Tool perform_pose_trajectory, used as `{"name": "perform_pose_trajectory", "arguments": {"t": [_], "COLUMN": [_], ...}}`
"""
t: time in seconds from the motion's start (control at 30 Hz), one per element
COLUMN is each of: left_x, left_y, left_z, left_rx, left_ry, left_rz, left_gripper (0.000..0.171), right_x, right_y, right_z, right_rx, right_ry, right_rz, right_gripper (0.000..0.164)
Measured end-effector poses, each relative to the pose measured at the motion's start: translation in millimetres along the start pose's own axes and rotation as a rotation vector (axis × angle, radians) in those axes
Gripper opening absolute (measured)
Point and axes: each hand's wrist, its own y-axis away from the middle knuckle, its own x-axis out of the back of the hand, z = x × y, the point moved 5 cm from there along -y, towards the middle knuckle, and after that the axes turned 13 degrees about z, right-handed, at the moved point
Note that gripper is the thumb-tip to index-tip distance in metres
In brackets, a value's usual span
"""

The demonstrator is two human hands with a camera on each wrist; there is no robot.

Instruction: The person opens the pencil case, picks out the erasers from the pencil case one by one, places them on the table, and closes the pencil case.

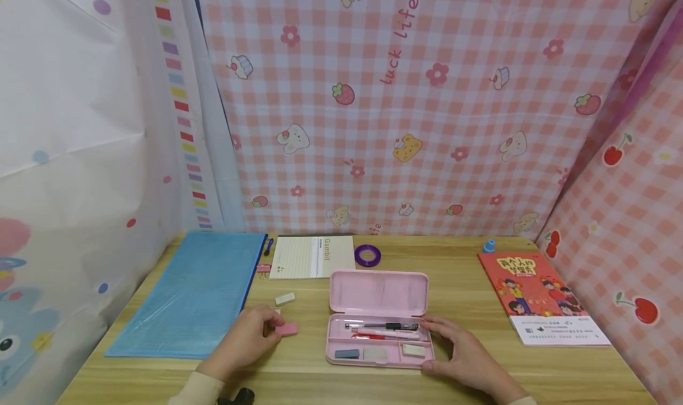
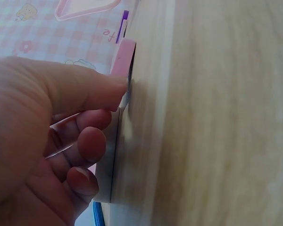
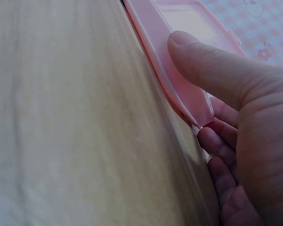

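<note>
My left hand (image 1: 251, 335) pinches a pink eraser (image 1: 287, 329) at the table surface. In the left wrist view the thumb covers part of this eraser (image 2: 124, 59). A pale eraser (image 1: 278, 313) is partly hidden behind the fingers, and a white eraser (image 1: 285, 299) lies farther back. My right hand (image 1: 463, 353) grips the right end of an open pink pencil case (image 1: 379, 292), thumb at the front corner and fingers along the side. Inside the case are pens (image 1: 392, 327) in the long compartment, and a blue-grey eraser (image 1: 347, 354) and a whitish eraser (image 1: 414, 350) in front.
A blue zip folder (image 1: 187, 292) lies on the left. Behind the case are a notepad (image 1: 312, 257) and a purple tape roll (image 1: 367, 255). On the right lies a red booklet (image 1: 539, 295), with a small blue object (image 1: 489, 246) behind it. A black object (image 1: 244, 396) shows at the front edge.
</note>
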Motion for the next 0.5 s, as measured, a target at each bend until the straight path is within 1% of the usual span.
{"name": "perform_pose_trajectory", "arguments": {"t": [0.1,0.37,0.5], "left_x": [0.1,1.3,2.3], "left_y": [-0.2,-0.3,0.1], "left_z": [0.3,1.0,2.0], "left_rx": [0.002,0.022,0.032], "left_ry": [0.0,0.007,0.018], "left_rz": [-0.008,-0.021,-0.019], "left_gripper": [0.017,0.017,0.017], "right_x": [0.4,1.6,1.0], "right_y": [0.2,-0.1,-0.5], "right_z": [-0.4,-3.3,-2.3], "right_rx": [-0.001,0.032,0.008], "right_ry": [0.003,0.026,0.02], "right_rz": [0.004,0.025,0.009], "right_gripper": [0.071,0.069,0.071]}}
